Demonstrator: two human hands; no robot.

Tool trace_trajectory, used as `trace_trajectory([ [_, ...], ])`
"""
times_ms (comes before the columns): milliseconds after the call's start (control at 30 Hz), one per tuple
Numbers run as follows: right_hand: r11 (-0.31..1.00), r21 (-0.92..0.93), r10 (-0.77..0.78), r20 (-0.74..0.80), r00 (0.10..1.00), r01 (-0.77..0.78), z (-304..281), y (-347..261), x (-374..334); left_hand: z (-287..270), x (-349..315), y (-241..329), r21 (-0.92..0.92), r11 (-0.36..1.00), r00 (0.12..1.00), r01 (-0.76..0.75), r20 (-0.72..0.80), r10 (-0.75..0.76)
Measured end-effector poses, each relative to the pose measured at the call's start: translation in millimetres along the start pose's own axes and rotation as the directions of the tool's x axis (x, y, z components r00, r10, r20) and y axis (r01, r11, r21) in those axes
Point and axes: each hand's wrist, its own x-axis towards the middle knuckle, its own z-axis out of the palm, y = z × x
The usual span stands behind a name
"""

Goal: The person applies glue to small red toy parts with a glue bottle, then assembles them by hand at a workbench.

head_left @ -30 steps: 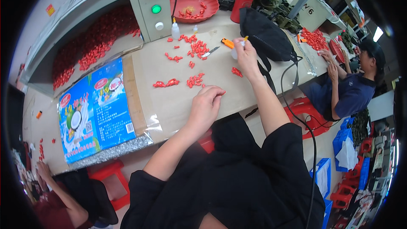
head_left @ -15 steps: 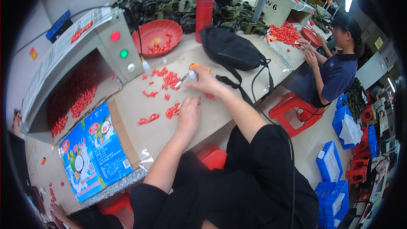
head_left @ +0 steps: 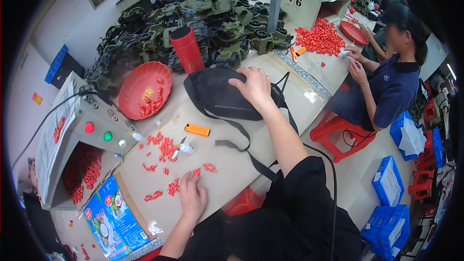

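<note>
My left hand (head_left: 192, 197) rests low on the table with its fingers slightly bent and apart, its fingertips beside small red pieces (head_left: 196, 172). My right hand (head_left: 253, 87) lies over the top of a black bag (head_left: 217, 95), thumb and fingers spread. Loose red pieces (head_left: 166, 149) are scattered ahead of my left hand. Among them are a small white bottle (head_left: 187, 149) and a thin dark-tipped tool (head_left: 180, 146) touching or beside it. An orange-handled tool (head_left: 197, 130) lies farther off, left of the bag's strap (head_left: 234, 146).
A scalloped red bowl (head_left: 126, 92) holds more red pieces. Behind it are a red cylindrical flask (head_left: 186, 50) and a heap of green toy vehicles (head_left: 222, 24). At left stands a metal box (head_left: 99, 111) with buttons. A co-worker (head_left: 386, 72) sits at right.
My right hand has left the white bottle among the red pieces and moved right onto the black bag. My left hand stays near the red pieces. The view has shifted.
</note>
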Motion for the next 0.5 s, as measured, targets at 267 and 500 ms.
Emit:
trace_trajectory([
  [267,0.959,0.275,0.054,0.068,0.996,-0.07,6.1,18.7,18.5,-4.5,5.1,4.0,0.023,0.999,0.998,-0.029,0.056,0.028],
  [500,0.891,0.448,0.09,-0.012,0.996,-0.075,-2.9,14.1,11.4,-18.7,30.6,53.4,0.078,0.997,0.998,-0.018,0.068,0.012],
])
